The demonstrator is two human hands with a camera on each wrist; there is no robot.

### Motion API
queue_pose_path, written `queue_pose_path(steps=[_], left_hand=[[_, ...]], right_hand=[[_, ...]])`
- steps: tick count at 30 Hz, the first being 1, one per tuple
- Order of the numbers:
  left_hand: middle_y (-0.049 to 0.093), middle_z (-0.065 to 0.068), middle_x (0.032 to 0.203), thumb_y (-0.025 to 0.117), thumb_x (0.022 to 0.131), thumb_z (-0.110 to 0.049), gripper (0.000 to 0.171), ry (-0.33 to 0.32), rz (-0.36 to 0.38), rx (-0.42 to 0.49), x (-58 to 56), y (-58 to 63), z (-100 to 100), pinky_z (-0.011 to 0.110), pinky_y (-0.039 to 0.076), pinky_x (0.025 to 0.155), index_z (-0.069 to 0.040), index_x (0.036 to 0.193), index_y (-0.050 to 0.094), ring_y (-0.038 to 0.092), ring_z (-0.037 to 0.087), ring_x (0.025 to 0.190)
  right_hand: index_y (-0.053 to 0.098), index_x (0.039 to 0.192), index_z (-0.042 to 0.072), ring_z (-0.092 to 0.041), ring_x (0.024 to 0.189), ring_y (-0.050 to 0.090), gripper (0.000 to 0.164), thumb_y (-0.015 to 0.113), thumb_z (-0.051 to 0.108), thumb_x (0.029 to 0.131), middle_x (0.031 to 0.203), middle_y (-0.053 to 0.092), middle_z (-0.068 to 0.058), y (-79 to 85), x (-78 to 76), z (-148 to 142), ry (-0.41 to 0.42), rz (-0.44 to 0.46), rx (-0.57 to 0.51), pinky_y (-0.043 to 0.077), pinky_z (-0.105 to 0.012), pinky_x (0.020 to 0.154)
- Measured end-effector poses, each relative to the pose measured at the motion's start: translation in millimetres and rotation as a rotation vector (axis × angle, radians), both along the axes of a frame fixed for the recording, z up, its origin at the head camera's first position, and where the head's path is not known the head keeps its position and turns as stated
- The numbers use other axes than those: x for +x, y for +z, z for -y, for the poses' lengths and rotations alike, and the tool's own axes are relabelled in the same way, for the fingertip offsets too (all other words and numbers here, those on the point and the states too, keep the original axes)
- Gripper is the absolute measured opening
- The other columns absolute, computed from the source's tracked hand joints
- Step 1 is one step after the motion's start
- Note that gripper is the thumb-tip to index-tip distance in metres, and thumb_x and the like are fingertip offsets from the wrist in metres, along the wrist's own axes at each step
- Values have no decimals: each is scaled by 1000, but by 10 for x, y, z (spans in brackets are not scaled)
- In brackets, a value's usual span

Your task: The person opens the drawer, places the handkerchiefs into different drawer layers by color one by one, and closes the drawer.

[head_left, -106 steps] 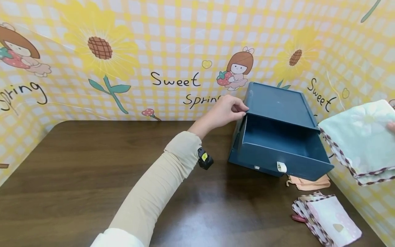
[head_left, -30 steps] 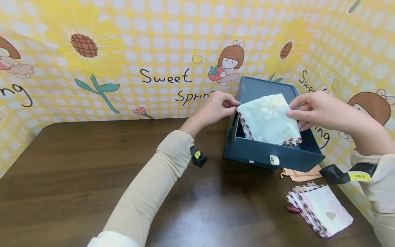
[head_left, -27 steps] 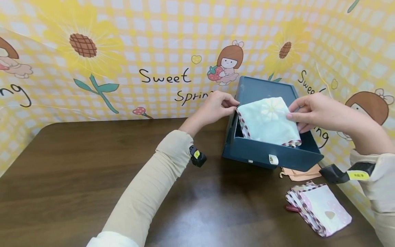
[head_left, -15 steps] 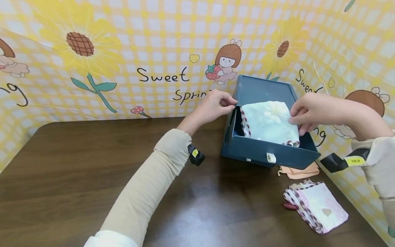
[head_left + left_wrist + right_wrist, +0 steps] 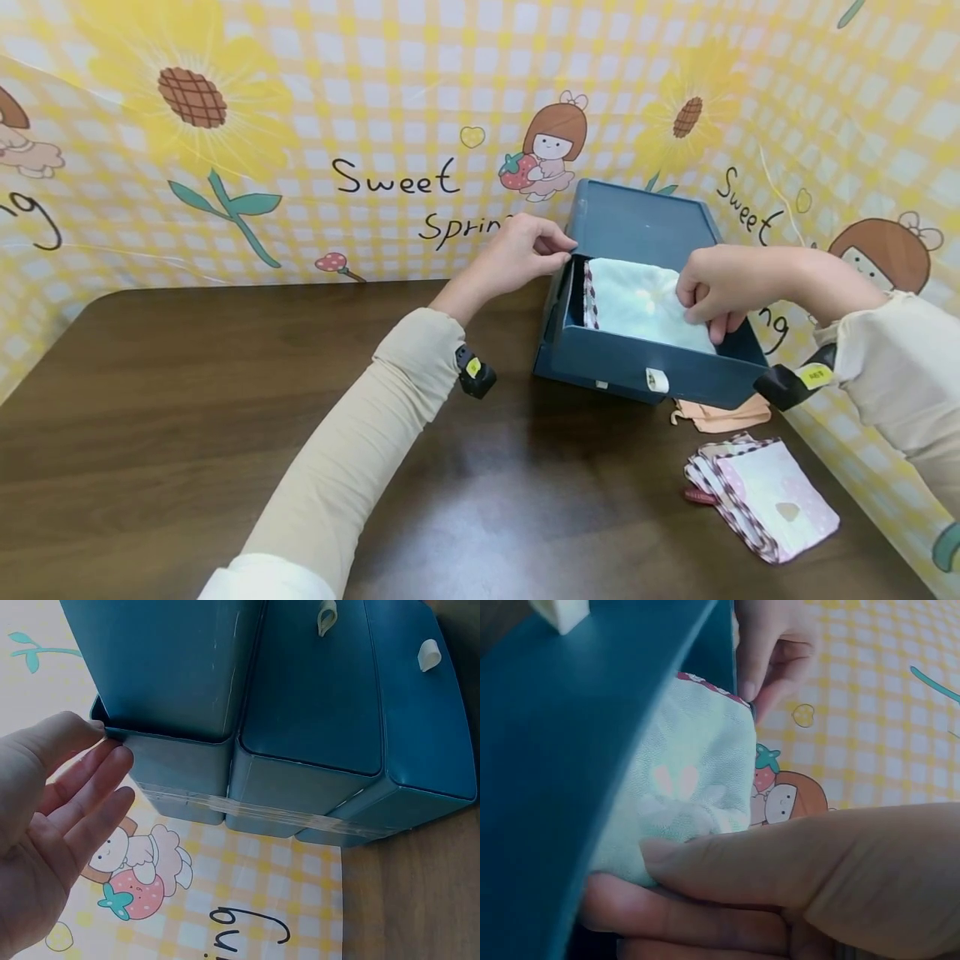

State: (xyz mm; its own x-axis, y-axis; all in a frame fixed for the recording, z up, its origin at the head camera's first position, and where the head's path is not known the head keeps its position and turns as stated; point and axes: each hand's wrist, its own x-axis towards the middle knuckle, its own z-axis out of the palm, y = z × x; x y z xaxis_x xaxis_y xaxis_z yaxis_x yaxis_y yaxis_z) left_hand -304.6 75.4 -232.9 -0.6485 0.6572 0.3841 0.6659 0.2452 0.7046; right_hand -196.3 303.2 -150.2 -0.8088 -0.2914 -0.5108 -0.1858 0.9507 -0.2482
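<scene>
A dark blue drawer unit stands at the back right, its top drawer pulled out. My left hand pinches the top front corner of the unit's casing between thumb and fingers. Inside the drawer lies a folded mint-green cloth with a pale flower and a brown-and-white checked edge. My right hand grips the cloth's right side, fingertips down in the drawer. In the right wrist view, the thumb lies on top of the cloth and the fingers are under its edge.
Several folded cloths with checked edges lie stacked at the table's right, a red tag beside them. An orange cloth lies partly beneath the pulled-out drawer. Patterned yellow sheeting walls the back and sides of the brown table.
My right hand has come in from the right with the mint cloth and lowered it into the drawer, where it now lies flatter. The left hand stays at the unit's corner.
</scene>
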Motion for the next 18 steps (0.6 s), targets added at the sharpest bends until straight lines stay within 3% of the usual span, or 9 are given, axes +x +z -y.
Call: queue_pose_path(steps=[7,18], left_hand=[[66,4,97,62,87,-9,17,1,-8,-6,-4,2,-5,19,48,71,-4,101,69,59,10,82],[66,4,99,62,88,-10,18,1,-2,-30,-2,16,-7,19,47,73,-5,104,68,58,11,84]], right_hand=[[43,61,10,-16,55,63,32,58,7,89,53,55,-3,-24,-11,12,22,48,20,51,-27,52],[56,69,6,-15,61,64,21,62,13,87,59,60,-2,-78,7,-97,-37,-13,-17,52,-27,56]])
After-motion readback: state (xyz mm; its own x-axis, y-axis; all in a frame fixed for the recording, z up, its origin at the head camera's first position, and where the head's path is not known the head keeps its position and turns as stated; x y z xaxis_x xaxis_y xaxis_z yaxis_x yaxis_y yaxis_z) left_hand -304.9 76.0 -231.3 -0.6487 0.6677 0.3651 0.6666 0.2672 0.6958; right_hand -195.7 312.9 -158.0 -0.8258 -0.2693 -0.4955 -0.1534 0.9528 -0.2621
